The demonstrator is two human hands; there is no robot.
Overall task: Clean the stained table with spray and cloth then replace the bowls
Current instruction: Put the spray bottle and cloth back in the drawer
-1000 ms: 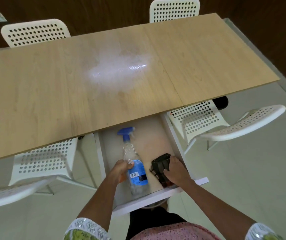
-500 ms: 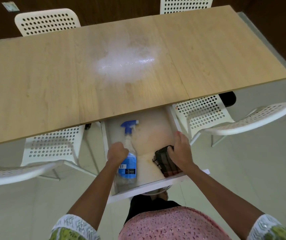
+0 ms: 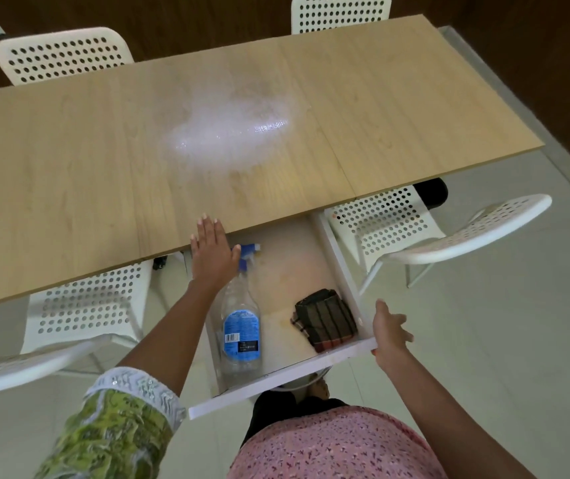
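Note:
A clear spray bottle [image 3: 241, 326] with a blue trigger and blue label lies in the open white drawer [image 3: 314, 366] under the wooden table [image 3: 69, 167]. A dark striped folded cloth [image 3: 325, 319] lies at the drawer's right side. My left hand [image 3: 211, 252] is flat and empty, fingers at the table's near edge, above the bottle's nozzle. My right hand [image 3: 390, 335] holds nothing and rests on the drawer's front right corner, fingers apart. A wet whitish patch [image 3: 228, 133] shines on the table's middle. No bowls are in view.
White perforated chairs stand around the table: one at the near left [image 3: 79, 309], one at the near right [image 3: 414, 229], two at the far side [image 3: 62, 53]. A dark object [image 3: 432, 191] sits under the table's right end. Pale floor tiles lie to the right.
Both hands have let go: the left left the bottle and rose to the table edge, the right left the cloth and moved to the drawer's front corner. Bottle and cloth stay in the drawer.

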